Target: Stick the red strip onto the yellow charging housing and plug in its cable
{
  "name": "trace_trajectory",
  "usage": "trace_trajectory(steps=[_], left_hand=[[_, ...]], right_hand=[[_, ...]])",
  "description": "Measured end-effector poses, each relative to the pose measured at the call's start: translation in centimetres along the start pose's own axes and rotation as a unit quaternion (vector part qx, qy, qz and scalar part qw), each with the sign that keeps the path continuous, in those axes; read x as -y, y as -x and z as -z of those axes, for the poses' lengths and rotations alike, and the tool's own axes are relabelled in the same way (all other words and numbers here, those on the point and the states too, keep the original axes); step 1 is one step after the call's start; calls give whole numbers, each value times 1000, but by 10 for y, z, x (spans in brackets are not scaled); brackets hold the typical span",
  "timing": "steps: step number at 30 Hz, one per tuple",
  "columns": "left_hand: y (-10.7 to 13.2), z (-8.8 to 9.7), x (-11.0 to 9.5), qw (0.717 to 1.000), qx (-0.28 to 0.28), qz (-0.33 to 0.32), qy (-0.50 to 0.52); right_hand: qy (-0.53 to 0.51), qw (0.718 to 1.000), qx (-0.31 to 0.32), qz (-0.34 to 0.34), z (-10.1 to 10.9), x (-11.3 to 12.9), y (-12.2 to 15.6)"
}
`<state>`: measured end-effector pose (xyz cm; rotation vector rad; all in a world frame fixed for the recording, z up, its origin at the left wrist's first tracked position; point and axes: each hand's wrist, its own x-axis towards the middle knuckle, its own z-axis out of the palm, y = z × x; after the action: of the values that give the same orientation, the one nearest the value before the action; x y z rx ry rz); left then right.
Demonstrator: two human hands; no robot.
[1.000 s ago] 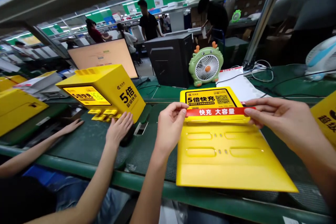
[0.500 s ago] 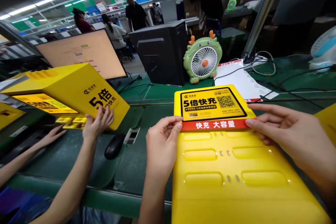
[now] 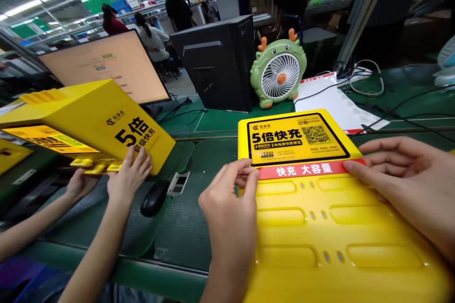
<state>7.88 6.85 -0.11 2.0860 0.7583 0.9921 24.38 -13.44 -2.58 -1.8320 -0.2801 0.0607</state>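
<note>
A yellow plastic panel point(image 3: 320, 236) with slot-shaped recesses lies in front of me on the green bench. Its far end carries a black-framed yellow label point(image 3: 296, 138) with a QR code. Just below that label a red sticker strip point(image 3: 302, 169) with white characters runs across the panel. My left hand point(image 3: 231, 203) pinches the strip's left end between thumb and fingers. My right hand point(image 3: 408, 184) holds the strip's right end with its fingertips, fingers stretched flat.
A co-worker's two hands point(image 3: 124, 177) rest on a yellow box-shaped cabinet point(image 3: 88, 123) at the left. A black mouse point(image 3: 153, 198) lies beside it. Behind stand a monitor point(image 3: 106, 68), a black computer tower point(image 3: 216, 64), a green desk fan point(image 3: 279, 73), white sheets and cables point(image 3: 366, 85).
The red strip came down from above the panel onto it, just under the black-framed label. My view moved closer and lower. The co-worker's hands shifted along the yellow cabinet.
</note>
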Motion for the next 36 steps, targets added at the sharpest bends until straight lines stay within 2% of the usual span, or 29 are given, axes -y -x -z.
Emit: trace_trajectory(steps=[6,11,17,22,28,36], left_hand=[[-1,4,3,1000,-10,0,-14],[0,7,3,998,-6,44,38],[-3,4,-3,993,35,98,52],[-4,4,-7,997,41,71,-2],[-3,6,-8,996,35,76,20],[-7,3,-9,996,45,75,-13]], right_hand=[[17,1000,19,-12,7,-6,-7],[18,999,33,-7,7,-8,-9],[24,999,27,-8,6,-9,-5],[16,1000,24,-2,6,-5,-5],[4,999,33,28,5,-6,-3],[39,997,36,52,6,-11,-2]])
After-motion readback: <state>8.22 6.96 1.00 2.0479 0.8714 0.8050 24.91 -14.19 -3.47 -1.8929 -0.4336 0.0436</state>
